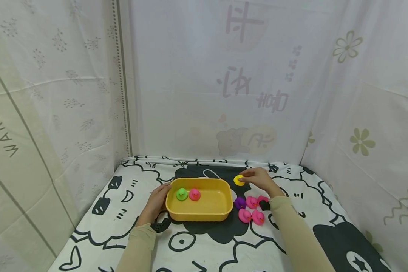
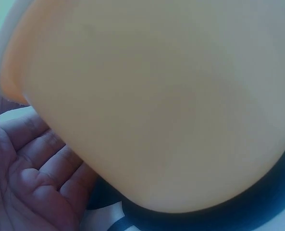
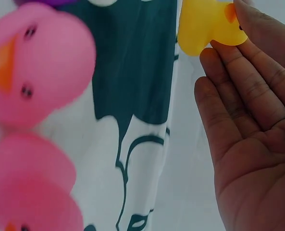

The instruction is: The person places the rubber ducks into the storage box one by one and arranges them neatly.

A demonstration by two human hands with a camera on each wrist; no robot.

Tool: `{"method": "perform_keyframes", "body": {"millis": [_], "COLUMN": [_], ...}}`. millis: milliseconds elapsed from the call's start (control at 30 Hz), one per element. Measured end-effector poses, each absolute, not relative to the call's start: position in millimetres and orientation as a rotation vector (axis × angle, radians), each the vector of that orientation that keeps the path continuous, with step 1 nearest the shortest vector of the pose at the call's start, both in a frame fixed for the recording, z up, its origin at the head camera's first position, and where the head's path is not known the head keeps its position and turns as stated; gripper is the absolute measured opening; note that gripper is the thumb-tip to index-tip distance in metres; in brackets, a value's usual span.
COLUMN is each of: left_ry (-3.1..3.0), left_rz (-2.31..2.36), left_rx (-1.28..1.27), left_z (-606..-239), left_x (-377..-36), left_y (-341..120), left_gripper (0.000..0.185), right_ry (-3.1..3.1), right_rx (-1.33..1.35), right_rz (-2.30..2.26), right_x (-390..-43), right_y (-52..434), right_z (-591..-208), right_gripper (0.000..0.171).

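So we steadied the yellow tub (image 1: 221, 216) with our open left hand (image 1: 158, 200), while our right hand (image 1: 258, 180) pinched the yellow duck (image 1: 238, 180) just right of it.

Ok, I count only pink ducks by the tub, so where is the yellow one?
In the head view the small yellow rubber duck sits at the right hand's fingertips, beyond the yellow plastic tub's far right corner.

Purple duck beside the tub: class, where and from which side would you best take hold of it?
Pinch the purple duck by its rounded body from above. The tub stands close on one side and a pink duck on the other, so only the top is free.
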State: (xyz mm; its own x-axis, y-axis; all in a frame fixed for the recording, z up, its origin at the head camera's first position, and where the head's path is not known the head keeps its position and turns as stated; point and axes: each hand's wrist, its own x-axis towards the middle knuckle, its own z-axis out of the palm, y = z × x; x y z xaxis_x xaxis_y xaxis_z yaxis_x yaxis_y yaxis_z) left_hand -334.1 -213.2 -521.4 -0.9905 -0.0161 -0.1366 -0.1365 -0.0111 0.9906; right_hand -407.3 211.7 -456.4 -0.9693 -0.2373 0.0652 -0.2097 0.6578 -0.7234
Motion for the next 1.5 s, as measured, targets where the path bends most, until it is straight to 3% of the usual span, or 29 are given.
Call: {"method": "perform_keyframes", "body": {"millis": [500,900,1500], "left_ry": [2.145,2.14,2.136], "left_rz": [2.149,2.144,2.135], "left_rx": [-0.192,-0.194,-0.186], "left_z": [-521,-521,-522], "left_x": [-335,-336,-337], "left_y": [-213,-214,-214], "left_gripper": [0.056,0.057,0.057], "right_ry": [2.83,2.795,2.646], "right_rx": [-0.477,-0.561,-0.677], "right_rz": [-1.16,-1.26,-1.151], "right_x": [-411,-413,-404], "right_y": [176,160,106], "right_z": [-453,-436,-449], "right_gripper": [0.029,0.032,0.031]}}
